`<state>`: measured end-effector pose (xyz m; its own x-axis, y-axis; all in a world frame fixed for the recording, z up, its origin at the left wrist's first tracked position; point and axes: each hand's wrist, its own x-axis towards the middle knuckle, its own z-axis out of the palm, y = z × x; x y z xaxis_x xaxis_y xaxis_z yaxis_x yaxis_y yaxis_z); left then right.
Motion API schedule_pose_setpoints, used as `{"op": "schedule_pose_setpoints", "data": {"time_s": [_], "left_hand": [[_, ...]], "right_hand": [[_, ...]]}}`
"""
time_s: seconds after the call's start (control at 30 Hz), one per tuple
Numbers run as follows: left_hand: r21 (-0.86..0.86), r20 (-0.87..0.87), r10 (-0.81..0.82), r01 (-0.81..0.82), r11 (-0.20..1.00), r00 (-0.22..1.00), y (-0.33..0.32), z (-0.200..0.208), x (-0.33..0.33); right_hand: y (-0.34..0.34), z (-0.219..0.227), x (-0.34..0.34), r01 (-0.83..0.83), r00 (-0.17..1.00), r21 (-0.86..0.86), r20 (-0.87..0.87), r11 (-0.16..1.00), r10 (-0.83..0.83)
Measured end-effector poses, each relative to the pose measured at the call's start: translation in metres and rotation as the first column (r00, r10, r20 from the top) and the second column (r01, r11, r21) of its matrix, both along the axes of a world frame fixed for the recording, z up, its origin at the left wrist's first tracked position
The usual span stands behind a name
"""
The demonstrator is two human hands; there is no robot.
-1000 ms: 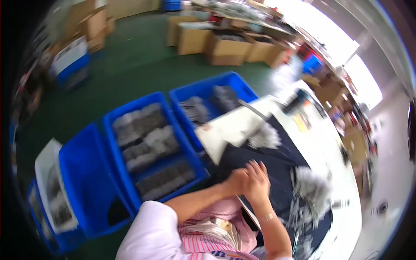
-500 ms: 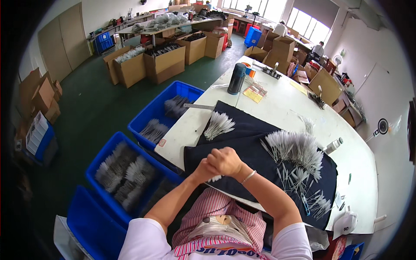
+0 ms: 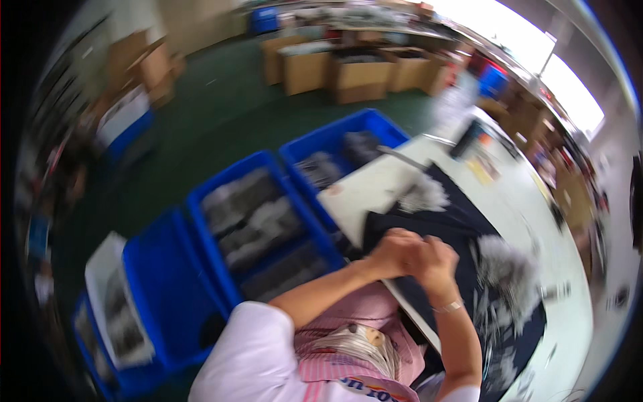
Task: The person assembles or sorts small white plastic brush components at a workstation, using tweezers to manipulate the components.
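- My left hand (image 3: 392, 251) and my right hand (image 3: 435, 258) are pressed together, fingers curled, over the near edge of the worktop (image 3: 536, 221). They seem closed on something small, but the blur keeps me from telling what it is.
- Both hands sit above the dark cloth (image 3: 455, 224) that covers the near part of the white worktop, close to its near-left corner.
- There is a thin bracelet (image 3: 447, 307) on my right wrist.
- A small pale bundle of thin pieces (image 3: 423, 195) lies on the cloth towards the far-left edge, apart from my hands.
- A bigger heap of pale thin pieces (image 3: 509, 275) is spread over the cloth just to the right of my right hand, running down towards the near-right edge.
- A dark upright container (image 3: 467, 139) stands near the far edge of the worktop.
- On the green floor (image 3: 221, 114) to my left, blue plastic crates stand in a row against the worktop's left edge: one (image 3: 258, 234) filled with grey bundles, one further off (image 3: 348, 147) also holding grey bundles, and a nearer one (image 3: 161, 288) that looks mostly bare inside.
- Cardboard boxes (image 3: 355, 74) stand further back on the floor.
- My white sleeve (image 3: 248, 355) and pink striped top (image 3: 362, 342) fill the bottom of the view.
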<state>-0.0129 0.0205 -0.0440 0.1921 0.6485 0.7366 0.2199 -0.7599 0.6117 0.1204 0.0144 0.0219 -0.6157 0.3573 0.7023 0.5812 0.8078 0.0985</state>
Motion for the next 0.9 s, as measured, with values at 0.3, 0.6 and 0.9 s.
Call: {"op": "schedule_pose_setpoints", "data": {"time_s": [0.3,0.6,0.9], "left_hand": [[-0.344,-0.176,0.34,-0.382,0.858,0.924,-0.04,-0.027,0.01],[-0.496,-0.054,0.82,-0.728,0.474,0.57,-0.133,-0.074,-0.113],[-0.282,-0.904,-0.143,-0.814,-0.508,0.403,-0.382,-0.132,-0.299]], "right_hand": [[-0.004,-0.036,-0.014,0.148,0.989,-0.088,0.013,0.985,-0.148],[0.009,-0.036,-0.009,0.149,0.989,-0.099,0.031,0.984,-0.147],[0.01,-0.032,-0.016,0.161,0.987,-0.096,0.009,0.982,-0.161]]}}
